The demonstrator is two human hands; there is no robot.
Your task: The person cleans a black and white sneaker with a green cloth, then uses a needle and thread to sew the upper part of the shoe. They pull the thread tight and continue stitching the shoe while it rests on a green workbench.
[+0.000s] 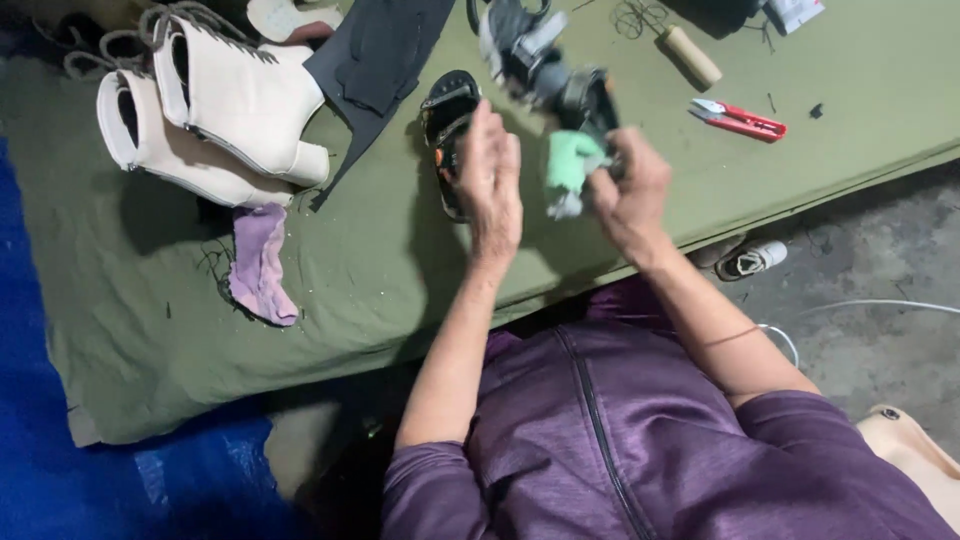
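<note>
At the far left of the worktop [150,330], which is covered in olive-green cloth, we see a pair of white lace-up boot uppers [215,110] lying side by side, and just below them a crumpled lilac rag [262,265]. A dark piece of cut leather [380,55] lies beside the boots, running towards the top edge of the view.

Moving right, our left hand [490,180] is raised over the worktop with the fingers extended and loose, grasping nothing; it partly covers a black sandal [447,120] that lies flat under it, long axis running away from us, toe end farthest. Just to the right, our right hand [625,190] is clenched on a pale green cloth [570,165] and seems also to grip a second black sandal [590,100], which is blurred. That sandal sits above the hand, away from us, and the cloth lies between the two hands, so the left hand is the free one nearest to it.

Further right lie a wooden-handled awl [690,55] and a pair of red thread snips [740,120], well apart from both hands.
</note>
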